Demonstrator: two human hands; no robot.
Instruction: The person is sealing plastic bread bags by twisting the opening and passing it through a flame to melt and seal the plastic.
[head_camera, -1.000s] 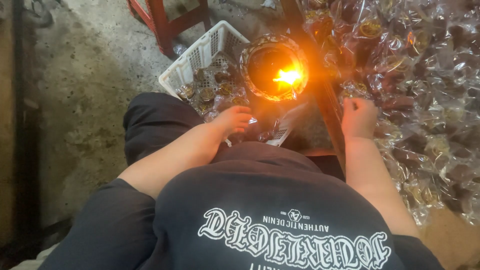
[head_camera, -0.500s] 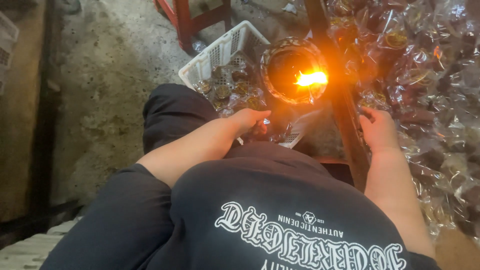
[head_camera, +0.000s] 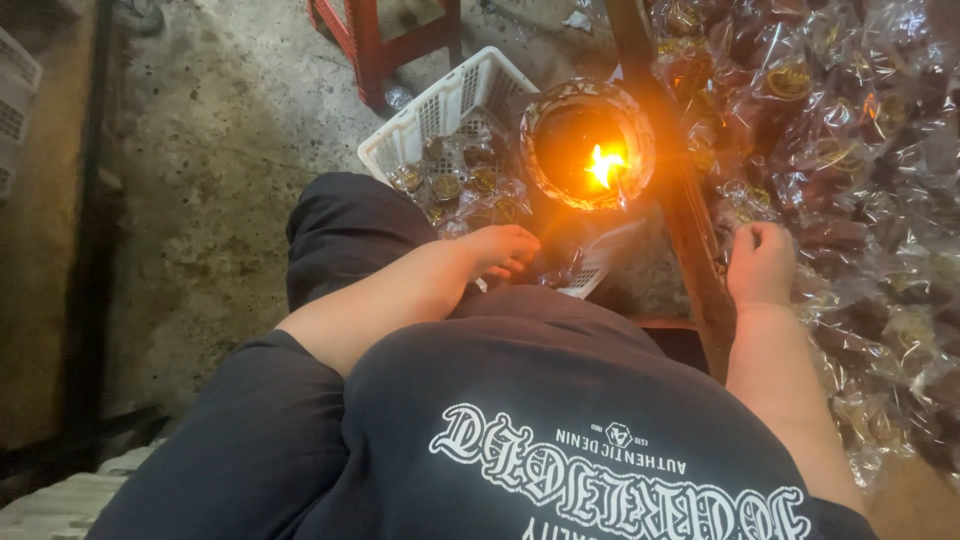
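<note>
The left hand's (head_camera: 503, 250) fingertips curl down out of sight behind the dark trouser leg, so whether they hold anything cannot be told. The right hand (head_camera: 760, 262) is closed over the cellophane-wrapped pieces (head_camera: 850, 150), its grip hidden. The pile runs past the right edge. The white basket's (head_camera: 440, 110) contents are too dim to identify.

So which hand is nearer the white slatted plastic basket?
Left. The left hand rests just below the white slatted plastic basket, beside its wrapped contents; the right hand lies beyond the wooden bar, on the wrapped pile.
</note>
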